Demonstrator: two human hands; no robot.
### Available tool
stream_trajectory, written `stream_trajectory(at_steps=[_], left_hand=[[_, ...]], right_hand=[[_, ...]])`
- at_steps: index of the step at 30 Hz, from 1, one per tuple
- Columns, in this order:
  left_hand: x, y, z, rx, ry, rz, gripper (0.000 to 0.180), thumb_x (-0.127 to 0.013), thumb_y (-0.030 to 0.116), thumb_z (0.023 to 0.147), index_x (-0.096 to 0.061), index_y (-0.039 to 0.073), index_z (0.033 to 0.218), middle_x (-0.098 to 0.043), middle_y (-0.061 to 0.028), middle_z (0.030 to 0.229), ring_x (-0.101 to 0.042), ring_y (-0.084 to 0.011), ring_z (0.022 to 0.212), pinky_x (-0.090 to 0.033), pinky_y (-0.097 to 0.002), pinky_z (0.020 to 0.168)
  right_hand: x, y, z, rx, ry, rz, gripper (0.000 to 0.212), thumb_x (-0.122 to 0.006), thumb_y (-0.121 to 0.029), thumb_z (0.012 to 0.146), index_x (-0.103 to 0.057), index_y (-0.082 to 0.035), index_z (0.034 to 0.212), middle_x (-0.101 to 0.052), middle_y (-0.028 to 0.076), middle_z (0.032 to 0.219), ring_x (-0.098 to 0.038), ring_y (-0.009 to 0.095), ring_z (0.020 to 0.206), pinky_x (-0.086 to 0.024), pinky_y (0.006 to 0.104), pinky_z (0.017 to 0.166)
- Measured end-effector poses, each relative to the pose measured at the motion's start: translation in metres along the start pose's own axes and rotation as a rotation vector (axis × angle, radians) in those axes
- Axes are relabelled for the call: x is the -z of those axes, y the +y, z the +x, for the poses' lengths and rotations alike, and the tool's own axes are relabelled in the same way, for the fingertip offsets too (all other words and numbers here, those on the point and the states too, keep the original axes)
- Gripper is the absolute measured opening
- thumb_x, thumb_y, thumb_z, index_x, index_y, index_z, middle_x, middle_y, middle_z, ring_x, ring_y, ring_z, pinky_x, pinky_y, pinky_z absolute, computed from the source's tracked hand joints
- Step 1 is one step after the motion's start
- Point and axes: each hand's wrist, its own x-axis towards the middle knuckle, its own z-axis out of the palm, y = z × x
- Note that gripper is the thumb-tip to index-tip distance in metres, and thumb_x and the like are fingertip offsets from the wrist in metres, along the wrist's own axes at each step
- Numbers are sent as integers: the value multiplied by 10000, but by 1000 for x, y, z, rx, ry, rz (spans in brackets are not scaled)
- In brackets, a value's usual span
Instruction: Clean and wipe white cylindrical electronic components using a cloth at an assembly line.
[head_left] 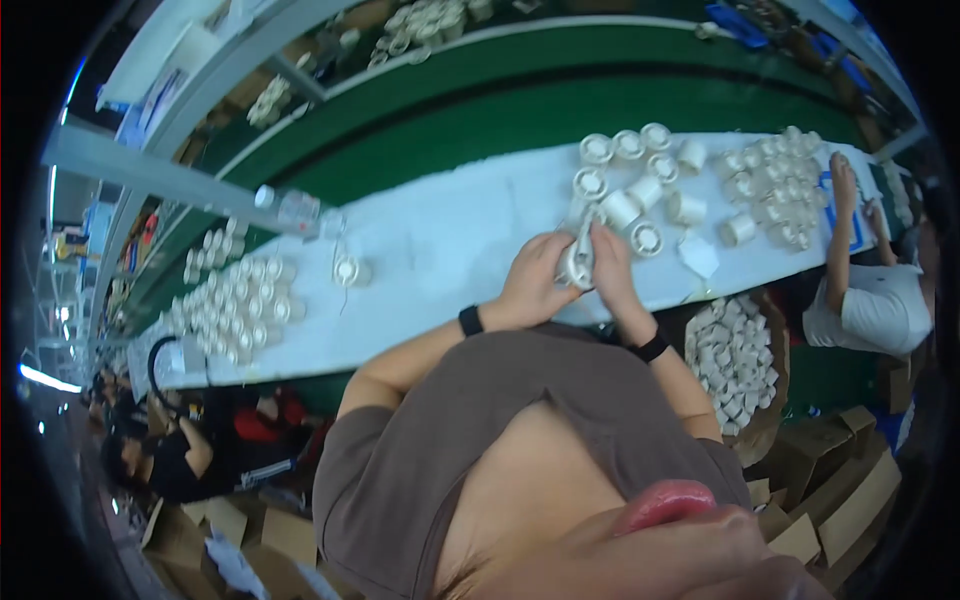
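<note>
My left hand (538,278) and my right hand (613,270) are close together over the front of the white-topped table. Between them they grip a white plastic part (577,266) with a rounded lower end, tilted on edge. Its exact kind does not show, and my fingers cover some of it. Just beyond my hands stand and lie several white cylindrical housings (621,208) with slotted round ends. One of these, a slotted housing (646,238), is right beside my right hand.
More white housings crowd the table (440,240) at its left and right ends. A clear bottle (297,210) stands near the far left edge. Right of me is a carton of small white parts (732,362). Co-workers sit at both sides; open cardboard boxes (825,480) lie behind.
</note>
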Motion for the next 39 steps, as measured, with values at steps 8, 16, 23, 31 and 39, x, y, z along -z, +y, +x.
stream_trajectory(at_steps=[8,16,23,31,39], left_hand=[[15,2,19,180,278,-160,558,-687,136,610,-387,8,1063,-510,-119,986,-475,-232,965,-378,-324,806],[10,7,22,180,249,-460,596,-649,179,676,-321,-3,1139,-392,-139,1163,-419,-214,1060,-334,-315,868],[15,0,17,-138,99,121,641,-624,259,685,-301,9,1180,-288,-154,1282,-283,-277,1183,-198,-402,959],[26,-8,13,-68,-62,74,550,-544,249,750,-304,36,1197,-393,-119,1198,-360,-254,1119,-263,-372,914],[23,14,26,264,26,-275,399,-384,309,836,-363,28,1117,-559,-149,828,-555,-246,755,-424,-315,628]], right_hand=[[-4,-30,-4,-275,66,668,269,-369,-232,866,-517,-19,936,-546,26,839,-512,96,708,-408,233,625],[-18,-28,10,72,62,354,251,-371,-214,858,-508,-33,967,-546,57,923,-539,117,797,-447,229,620],[-12,-29,18,-338,-79,763,251,-375,-199,850,-509,-23,967,-546,67,945,-547,136,845,-471,256,683],[7,-18,18,-181,40,922,205,-424,-150,831,-525,-7,939,-569,68,862,-564,143,765,-468,256,667],[-6,-34,30,346,301,295,259,-387,-179,857,-519,25,947,-554,65,857,-538,136,760,-438,251,666]])
